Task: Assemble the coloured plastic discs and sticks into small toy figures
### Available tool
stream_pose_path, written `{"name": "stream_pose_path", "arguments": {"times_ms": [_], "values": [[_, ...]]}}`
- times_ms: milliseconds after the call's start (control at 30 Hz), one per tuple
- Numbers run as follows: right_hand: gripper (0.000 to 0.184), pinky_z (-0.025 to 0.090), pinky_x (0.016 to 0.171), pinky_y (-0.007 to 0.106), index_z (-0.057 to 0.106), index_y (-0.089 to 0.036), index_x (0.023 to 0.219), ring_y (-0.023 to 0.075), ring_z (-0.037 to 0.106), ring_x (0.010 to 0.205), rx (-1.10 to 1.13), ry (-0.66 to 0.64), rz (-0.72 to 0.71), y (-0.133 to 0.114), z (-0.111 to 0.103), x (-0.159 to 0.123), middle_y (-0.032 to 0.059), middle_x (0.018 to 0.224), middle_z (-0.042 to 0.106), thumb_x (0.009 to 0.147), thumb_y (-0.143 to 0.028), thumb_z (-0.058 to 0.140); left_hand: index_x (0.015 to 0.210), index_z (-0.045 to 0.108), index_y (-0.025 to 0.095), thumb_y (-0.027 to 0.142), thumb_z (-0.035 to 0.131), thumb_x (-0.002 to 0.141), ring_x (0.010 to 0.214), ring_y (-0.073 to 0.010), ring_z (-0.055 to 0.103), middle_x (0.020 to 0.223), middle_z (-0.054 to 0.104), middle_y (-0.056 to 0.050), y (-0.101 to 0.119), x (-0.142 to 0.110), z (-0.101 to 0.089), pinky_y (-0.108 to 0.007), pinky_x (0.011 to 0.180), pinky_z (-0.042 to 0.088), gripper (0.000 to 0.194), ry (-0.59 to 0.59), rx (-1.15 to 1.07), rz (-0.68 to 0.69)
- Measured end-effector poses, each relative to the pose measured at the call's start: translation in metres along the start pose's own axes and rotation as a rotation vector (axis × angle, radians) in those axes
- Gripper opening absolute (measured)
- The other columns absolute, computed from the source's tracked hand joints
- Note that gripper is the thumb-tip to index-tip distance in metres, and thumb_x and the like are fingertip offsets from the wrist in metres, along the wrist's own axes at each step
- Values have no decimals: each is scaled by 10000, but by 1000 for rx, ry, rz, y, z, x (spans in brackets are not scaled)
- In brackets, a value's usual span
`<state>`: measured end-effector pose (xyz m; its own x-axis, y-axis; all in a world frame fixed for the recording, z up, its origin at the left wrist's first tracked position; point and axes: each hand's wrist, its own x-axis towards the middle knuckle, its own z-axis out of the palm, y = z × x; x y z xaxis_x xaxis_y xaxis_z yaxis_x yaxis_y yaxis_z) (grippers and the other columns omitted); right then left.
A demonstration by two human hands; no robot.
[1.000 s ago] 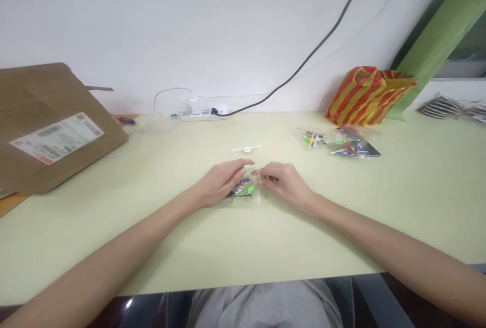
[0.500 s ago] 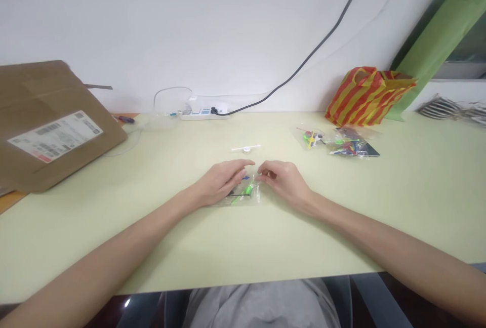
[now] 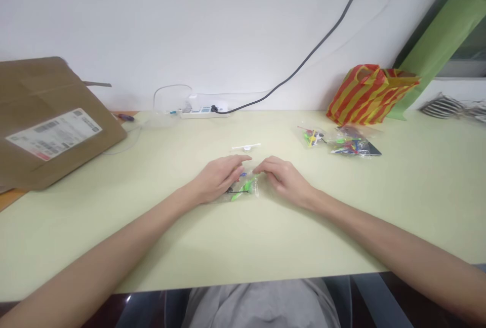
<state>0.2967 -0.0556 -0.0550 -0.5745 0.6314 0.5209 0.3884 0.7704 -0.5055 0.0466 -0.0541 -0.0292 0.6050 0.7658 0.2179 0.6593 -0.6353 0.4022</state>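
Note:
A small clear plastic bag (image 3: pixel 253 189) lies on the table in front of me. Bright green, blue and black plastic pieces show through it. My left hand (image 3: pixel 222 177) rests over the bag's left part, with fingers stretched forward and the thumb held close below, keeping hold of the bag and hiding part of it. My right hand (image 3: pixel 283 178) is at the bag's right edge, index fingertip touching or very near it, thumb apart from the fingers. Beyond both hands lies a white spinner-like piece with a thin rod (image 3: pixel 246 147).
Two more clear bags of coloured pieces (image 3: pixel 313 137) (image 3: pixel 351 143) lie at the right. Behind them stands a red and yellow striped bag (image 3: pixel 370 96). A cardboard box (image 3: pixel 49 85) leans at the left. A power strip (image 3: pixel 203 112) with a black cable (image 3: pixel 304 64) sits by the wall.
The right hand's fingers have spread from a near pinch, and its index finger has moved slightly left along the bag's edge. The left hand stays almost where it was on the bag.

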Motion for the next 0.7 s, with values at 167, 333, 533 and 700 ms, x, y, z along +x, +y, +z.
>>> {"name": "stream_pose_path", "arguments": {"times_ms": [167, 333, 533, 700], "values": [[290, 496, 865, 355, 675, -185, 1084, 217, 631, 968, -82, 59, 133, 7, -4, -1, 84, 1047, 669, 945, -58, 454, 1459, 485, 211, 457, 266, 1089, 1117, -240, 658, 1175, 713, -69, -4, 0, -1, -366, 1010, 469, 496, -15, 58, -46], [163, 469, 856, 379, 654, -170, 1051, 238, 593, 940, -124, 12, 304, 14, -3, 1, 74, 957, 643, 975, -301, 595, 1414, 515, 223, 474, 261, 1085, 1234, -253, 614, 1383, 627, -78, -4, 0, 1, -385, 1070, 452, 486, -36, 73, -68], [111, 468, 766, 307, 637, -182, 858, 175, 601, 831, 127, 37, 290, 8, 1, 7, 30, 874, 649, 948, -215, 580, 1372, 539, 207, 481, 279, 1079, 1129, -257, 634, 1266, 653, -96, 3, 0, -1, -394, 999, 479, 478, 2, 17, -53], [152, 527, 721, 298, 551, -212, 988, 161, 665, 802, 306, 428, 177, -15, -15, 9, 35, 915, 682, 1044, -347, 509, 1497, 384, 243, 518, 492, 1023, 1022, -226, 637, 1115, 661, -61, 8, -1, -4, -366, 921, 475, 558, 62, -196, -54]]}}
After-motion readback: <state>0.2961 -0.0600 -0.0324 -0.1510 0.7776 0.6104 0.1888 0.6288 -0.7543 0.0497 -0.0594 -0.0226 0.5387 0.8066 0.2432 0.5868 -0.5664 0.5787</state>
